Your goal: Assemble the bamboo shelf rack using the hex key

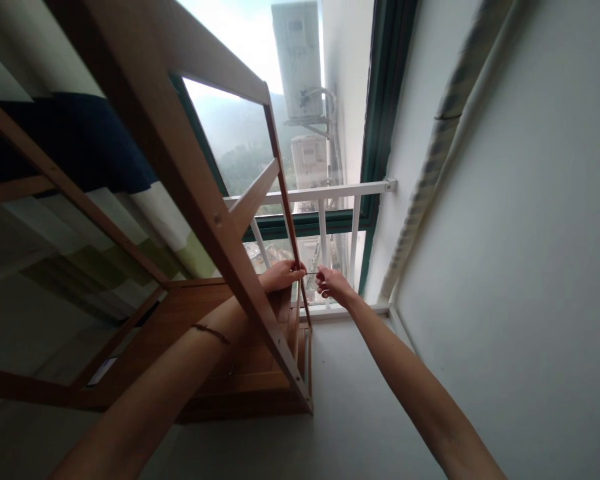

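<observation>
My left hand [280,275] reaches through the wooden rack frame [220,220], its fingers closed round the slim far post [287,207]. Just right of that post, my right hand [334,283] pinches a thin metal rod [311,273], which looks like a small hex key or a long bolt. The rod points level at the post, near my left fingertips. Whether its tip touches the wood is too small to tell. Under my left forearm lies the brown wooden board [180,320] of the rack.
A white railing [340,191] crosses the window behind the rack, with air-conditioner units [297,60] outside. A striped curtain [105,153] hangs at left. Another gathered curtain [425,160] hangs by the right wall [530,233]. A small pale item [101,371] lies on the board's left side.
</observation>
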The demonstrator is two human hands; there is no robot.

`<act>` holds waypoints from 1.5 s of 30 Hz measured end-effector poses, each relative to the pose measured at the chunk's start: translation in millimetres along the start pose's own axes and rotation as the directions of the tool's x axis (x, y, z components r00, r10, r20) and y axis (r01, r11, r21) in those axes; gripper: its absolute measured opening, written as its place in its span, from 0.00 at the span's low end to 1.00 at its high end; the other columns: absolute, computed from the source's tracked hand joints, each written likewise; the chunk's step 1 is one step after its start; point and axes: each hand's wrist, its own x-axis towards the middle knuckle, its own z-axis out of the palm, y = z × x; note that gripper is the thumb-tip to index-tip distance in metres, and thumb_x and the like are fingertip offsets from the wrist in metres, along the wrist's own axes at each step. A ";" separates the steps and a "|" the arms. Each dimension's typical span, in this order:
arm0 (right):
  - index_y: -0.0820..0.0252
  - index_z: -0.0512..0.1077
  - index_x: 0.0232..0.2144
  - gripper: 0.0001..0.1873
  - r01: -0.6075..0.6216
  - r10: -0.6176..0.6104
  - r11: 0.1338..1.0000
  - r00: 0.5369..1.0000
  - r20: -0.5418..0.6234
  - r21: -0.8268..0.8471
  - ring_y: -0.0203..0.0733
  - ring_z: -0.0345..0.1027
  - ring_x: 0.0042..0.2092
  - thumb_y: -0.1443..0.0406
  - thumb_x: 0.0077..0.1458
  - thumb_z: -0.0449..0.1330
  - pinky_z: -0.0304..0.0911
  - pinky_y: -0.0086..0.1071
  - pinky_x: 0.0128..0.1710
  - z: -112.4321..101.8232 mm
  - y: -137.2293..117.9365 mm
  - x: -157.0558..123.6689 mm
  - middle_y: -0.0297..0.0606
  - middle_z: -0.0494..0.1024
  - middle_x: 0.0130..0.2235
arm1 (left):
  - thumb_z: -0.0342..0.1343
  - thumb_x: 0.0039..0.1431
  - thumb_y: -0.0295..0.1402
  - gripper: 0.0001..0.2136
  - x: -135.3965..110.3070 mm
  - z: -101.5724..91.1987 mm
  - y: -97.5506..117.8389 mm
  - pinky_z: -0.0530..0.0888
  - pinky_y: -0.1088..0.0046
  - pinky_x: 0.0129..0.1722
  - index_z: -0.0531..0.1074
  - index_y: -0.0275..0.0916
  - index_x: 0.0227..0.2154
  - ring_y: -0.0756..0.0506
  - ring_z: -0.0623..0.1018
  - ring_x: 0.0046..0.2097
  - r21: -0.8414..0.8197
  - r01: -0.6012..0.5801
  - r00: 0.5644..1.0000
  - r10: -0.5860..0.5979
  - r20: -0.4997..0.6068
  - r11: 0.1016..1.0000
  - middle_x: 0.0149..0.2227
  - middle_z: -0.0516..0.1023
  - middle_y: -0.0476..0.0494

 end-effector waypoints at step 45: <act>0.57 0.69 0.40 0.19 0.540 -0.581 -0.107 0.648 0.493 -0.835 0.32 0.66 0.32 0.55 0.61 0.42 0.55 0.25 0.28 -37.3 2.6 21.5 0.38 0.70 0.41 | 0.39 0.57 0.48 0.22 -8.1 -7.8 -0.3 0.66 0.69 0.44 0.69 0.39 0.42 0.43 0.73 0.42 0.063 0.022 0.992 -0.029 0.120 0.998 0.41 0.76 0.43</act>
